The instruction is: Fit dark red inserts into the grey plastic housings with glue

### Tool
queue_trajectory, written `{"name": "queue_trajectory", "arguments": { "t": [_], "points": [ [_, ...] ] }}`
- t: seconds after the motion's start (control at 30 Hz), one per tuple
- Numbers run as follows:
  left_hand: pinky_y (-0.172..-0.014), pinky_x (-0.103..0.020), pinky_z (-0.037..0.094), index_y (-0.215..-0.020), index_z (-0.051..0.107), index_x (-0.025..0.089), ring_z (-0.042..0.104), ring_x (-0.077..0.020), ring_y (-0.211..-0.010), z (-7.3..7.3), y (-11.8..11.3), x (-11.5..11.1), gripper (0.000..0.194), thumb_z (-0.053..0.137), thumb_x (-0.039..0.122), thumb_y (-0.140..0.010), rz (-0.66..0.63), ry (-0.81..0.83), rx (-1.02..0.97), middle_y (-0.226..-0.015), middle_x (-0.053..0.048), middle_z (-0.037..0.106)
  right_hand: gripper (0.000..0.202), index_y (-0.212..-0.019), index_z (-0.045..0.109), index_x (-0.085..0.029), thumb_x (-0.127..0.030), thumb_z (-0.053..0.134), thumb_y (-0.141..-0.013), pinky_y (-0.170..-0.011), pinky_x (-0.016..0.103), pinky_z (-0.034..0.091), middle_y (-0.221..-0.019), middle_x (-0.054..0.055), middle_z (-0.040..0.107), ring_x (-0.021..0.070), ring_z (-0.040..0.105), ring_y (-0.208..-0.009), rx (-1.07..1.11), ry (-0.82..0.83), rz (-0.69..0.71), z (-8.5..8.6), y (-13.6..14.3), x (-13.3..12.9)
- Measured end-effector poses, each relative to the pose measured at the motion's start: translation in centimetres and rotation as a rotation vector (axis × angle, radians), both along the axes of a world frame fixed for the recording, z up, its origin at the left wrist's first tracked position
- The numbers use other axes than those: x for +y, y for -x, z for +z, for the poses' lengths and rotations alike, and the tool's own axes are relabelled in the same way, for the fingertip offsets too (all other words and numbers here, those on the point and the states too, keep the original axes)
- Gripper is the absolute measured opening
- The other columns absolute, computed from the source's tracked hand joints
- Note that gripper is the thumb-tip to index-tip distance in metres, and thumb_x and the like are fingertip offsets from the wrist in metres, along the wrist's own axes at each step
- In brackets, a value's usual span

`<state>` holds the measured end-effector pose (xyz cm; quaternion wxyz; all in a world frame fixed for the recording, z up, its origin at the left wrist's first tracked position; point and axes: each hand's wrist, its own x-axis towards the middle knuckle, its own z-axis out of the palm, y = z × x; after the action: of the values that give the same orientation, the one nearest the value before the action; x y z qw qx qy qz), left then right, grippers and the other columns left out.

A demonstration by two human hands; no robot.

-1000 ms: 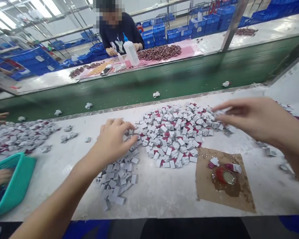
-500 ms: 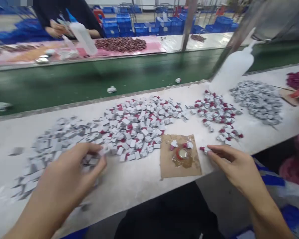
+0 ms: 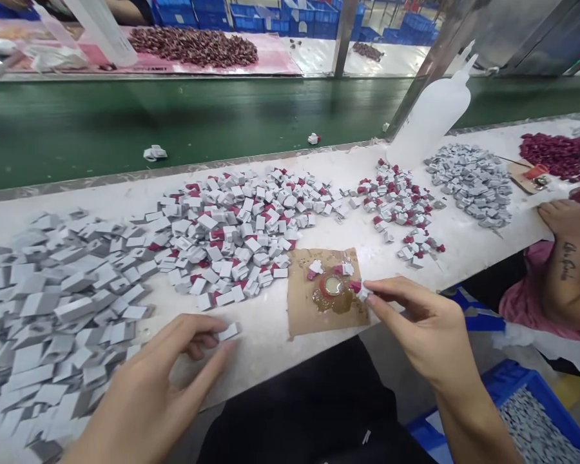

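My left hand is closed, with a small grey plastic block between thumb and fingertips, just above the white tabletop. In my right hand a small maroon-and-white plastic piece is pinched at the fingertips, its maroon end toward a small round cap of clear liquid. I cannot tell whether that end touches the liquid. The cap sits in a wet patch on a square of brown cardboard. Two similar maroon-and-white pieces lie at the cap's far side.
Grey blocks are heaped at left, joined by blocks with maroon parts. Smaller maroon-and-white pieces and grey pieces lie to the right. A white squeeze bottle stands by a slanted metal post. Behind runs a green belt. Another person's arm rests at right.
My left hand has come away from the grey heap to the right with a block. My right hand has brought its piece from beside the cardboard to the cap. The view has shifted.
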<state>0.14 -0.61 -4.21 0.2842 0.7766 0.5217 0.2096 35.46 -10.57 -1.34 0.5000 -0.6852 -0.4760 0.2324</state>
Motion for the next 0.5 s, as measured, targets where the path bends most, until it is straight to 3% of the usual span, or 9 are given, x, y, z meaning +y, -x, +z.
{"name": "queue_trajectory", "arguments": {
  "t": [0.13,0.27,0.4,0.5],
  "points": [
    [-0.071,-0.029,0.064,-0.106,0.082,0.031,0.075,-0.022,-0.075,0.0,-0.2,0.5,0.031,0.078,0.061,-0.104,-0.061,0.074,-0.03,-0.093,-0.002,0.081,0.018,-0.113,0.096,-0.035,-0.022,0.087,-0.105,-0.087,0.032,0.073,-0.108,0.0,0.093,0.0218,0.089,-0.099,0.028,-0.018,0.057,0.2,1.2,0.7],
    [-0.068,-0.026,0.063,-0.11,0.087,0.031,0.076,-0.0199,-0.072,0.6,-1.1,1.0,0.028,0.078,0.057,-0.102,-0.106,0.042,-0.035,-0.091,-0.001,0.08,0.019,-0.113,0.096,-0.033,-0.019,0.086,-0.105,-0.087,0.03,0.073,-0.107,0.0,0.092,0.0202,0.088,-0.096,0.017,-0.03,0.081,0.4,1.5,1.2],
    [-0.068,-0.025,0.063,-0.105,0.087,0.031,0.076,-0.0191,-0.073,2.1,-3.2,0.7,0.021,0.081,0.05,-0.1,-0.087,0.073,-0.11,-0.088,0.0,0.079,0.019,-0.112,0.097,-0.033,-0.019,0.086,-0.104,-0.086,0.032,0.073,-0.107,0.001,0.092,0.0218,0.089,-0.097,0.034,-0.033,0.089,0.5,1.6,1.3],
    [-0.072,-0.024,0.067,-0.102,0.086,0.03,0.08,-0.0202,-0.078,3.2,-5.8,0.3,0.022,0.087,0.052,-0.098,-0.021,0.229,-0.269,-0.089,-0.001,0.082,0.019,-0.112,0.097,-0.036,-0.022,0.089,-0.103,-0.088,0.028,0.073,-0.107,0.0,0.092,0.02,0.089,-0.099,0.086,-0.038,0.048,0.6,1.5,1.1]
  ]
}}
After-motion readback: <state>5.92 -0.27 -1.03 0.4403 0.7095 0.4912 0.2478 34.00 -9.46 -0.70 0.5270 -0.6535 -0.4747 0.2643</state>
